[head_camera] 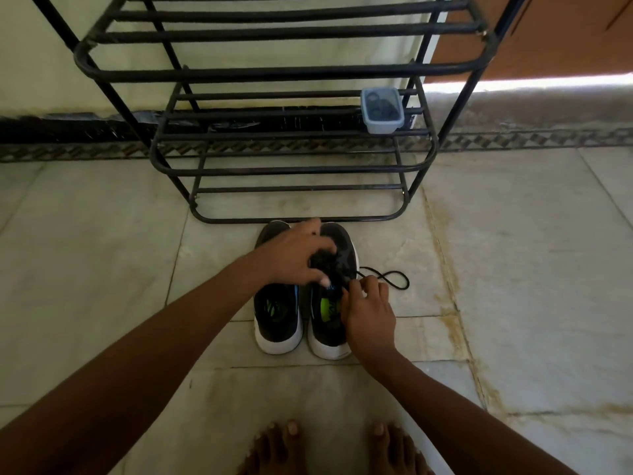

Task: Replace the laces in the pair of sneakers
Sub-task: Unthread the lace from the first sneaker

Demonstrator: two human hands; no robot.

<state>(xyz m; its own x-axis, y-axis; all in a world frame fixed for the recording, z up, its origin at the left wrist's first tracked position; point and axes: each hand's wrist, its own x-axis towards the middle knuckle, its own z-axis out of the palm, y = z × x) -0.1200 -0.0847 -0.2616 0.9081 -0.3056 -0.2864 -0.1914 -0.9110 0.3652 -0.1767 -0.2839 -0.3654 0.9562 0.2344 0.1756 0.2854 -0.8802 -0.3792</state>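
Note:
Two black sneakers with white soles stand side by side on the floor, toes toward the rack: the left sneaker (278, 317) and the right sneaker (330, 323). My left hand (294, 253) reaches across both toes and grips a bunched wad of black lace (323, 264) over the right sneaker's tongue. My right hand (370, 311) pinches the same lace at the right sneaker's upper eyelets. A loop of that black lace (394, 279) trails onto the floor to the right.
A black metal shoe rack (294, 171) stands just beyond the sneakers' toes. A clear lidded plastic box (382, 109) with dark contents sits on a rack shelf. Marble floor tiles surround the shoes. My bare feet (337, 447) are at the bottom edge.

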